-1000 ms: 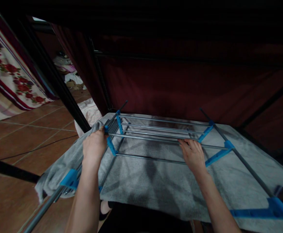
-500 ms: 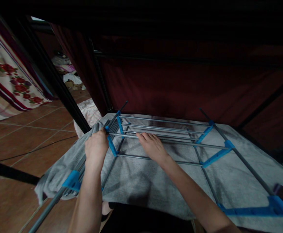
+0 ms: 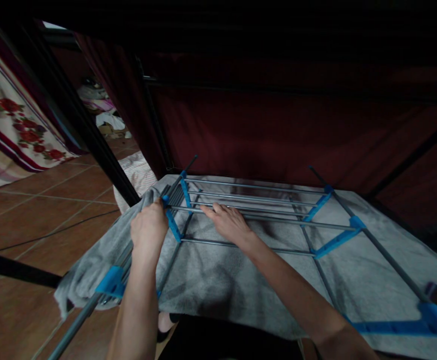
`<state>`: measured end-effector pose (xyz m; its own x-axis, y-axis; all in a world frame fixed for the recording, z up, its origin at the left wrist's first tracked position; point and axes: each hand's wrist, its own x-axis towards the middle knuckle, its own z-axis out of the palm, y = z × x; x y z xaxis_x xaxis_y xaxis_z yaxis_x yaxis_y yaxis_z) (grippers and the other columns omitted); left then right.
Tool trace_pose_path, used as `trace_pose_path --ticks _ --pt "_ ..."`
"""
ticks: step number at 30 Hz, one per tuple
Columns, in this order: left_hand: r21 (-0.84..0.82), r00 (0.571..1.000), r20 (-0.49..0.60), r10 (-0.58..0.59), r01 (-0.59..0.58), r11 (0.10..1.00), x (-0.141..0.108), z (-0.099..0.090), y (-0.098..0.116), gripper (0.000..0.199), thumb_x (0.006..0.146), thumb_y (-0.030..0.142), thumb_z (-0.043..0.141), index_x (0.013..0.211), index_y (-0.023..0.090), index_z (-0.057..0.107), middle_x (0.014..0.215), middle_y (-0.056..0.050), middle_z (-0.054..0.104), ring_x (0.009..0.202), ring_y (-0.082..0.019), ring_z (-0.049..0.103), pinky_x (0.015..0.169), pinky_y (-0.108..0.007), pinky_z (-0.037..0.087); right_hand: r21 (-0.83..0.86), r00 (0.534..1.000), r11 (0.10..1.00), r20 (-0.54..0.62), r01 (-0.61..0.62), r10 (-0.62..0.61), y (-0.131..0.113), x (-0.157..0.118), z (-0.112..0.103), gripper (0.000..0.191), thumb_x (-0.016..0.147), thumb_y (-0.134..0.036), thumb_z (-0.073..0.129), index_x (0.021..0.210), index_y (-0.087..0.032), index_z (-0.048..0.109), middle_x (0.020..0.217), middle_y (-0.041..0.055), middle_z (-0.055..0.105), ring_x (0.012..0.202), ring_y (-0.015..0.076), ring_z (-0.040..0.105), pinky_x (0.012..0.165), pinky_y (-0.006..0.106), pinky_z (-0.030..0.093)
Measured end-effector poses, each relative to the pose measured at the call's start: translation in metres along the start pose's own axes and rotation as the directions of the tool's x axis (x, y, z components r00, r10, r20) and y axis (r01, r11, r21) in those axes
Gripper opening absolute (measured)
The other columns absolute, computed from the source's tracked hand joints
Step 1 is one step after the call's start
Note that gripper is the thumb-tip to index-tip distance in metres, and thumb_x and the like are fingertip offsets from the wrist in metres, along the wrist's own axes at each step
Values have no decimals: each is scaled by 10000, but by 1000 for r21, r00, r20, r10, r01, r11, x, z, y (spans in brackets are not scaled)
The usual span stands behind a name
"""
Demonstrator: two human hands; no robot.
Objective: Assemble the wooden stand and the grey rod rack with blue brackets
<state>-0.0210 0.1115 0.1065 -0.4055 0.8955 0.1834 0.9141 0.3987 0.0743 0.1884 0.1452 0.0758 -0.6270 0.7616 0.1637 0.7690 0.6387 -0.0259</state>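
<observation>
A metal frame with grey tubes and blue plastic brackets [image 3: 336, 242], like a clothes drying rack, lies across a grey blanket [image 3: 256, 295]. My left hand [image 3: 149, 227] is wrapped round the rack's left side tubes, its thumb at the blue joint [image 3: 165, 201]. My right hand [image 3: 228, 225] rests on a long cross rod [image 3: 297, 221] left of the middle, fingers bent over it and palm down. Its fingertips are partly hidden behind the rod. Another blue bracket [image 3: 110, 282] sits lower on the left tubes, beside my left forearm.
Dark red cloth [image 3: 259, 135] hangs behind the blanket. A black post [image 3: 91, 130] slants at the left, near a flowered cloth [image 3: 27, 127]. Brown floor tiles [image 3: 72, 190] carry a dark cable [image 3: 61, 231]. A dark bar [image 3: 12, 267] crosses at lower left.
My right hand has slid a little to the left along the cross rod. My left hand keeps its place on the side tubes.
</observation>
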Motion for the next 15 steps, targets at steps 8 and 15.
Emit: trace_pose_path --ticks 8,15 --pt "-5 1000 5 -11 11 1000 1 -1 1 446 950 344 372 1285 150 593 1008 -219 712 962 -364 688 780 -430 516 11 1000 1000 13 -1 1 0 1 -1 578 979 -113 313 1513 -334 330 1280 93 593 1048 204 636 890 332 497" --pt "-9 1000 26 -17 17 1000 1 -1 1 455 938 350 383 1287 147 593 1049 -239 700 981 -385 679 790 -457 519 35 999 999 31 10 -11 2 1 1 597 977 -103 296 1519 -351 325 1299 89 599 1038 219 641 898 374 498"
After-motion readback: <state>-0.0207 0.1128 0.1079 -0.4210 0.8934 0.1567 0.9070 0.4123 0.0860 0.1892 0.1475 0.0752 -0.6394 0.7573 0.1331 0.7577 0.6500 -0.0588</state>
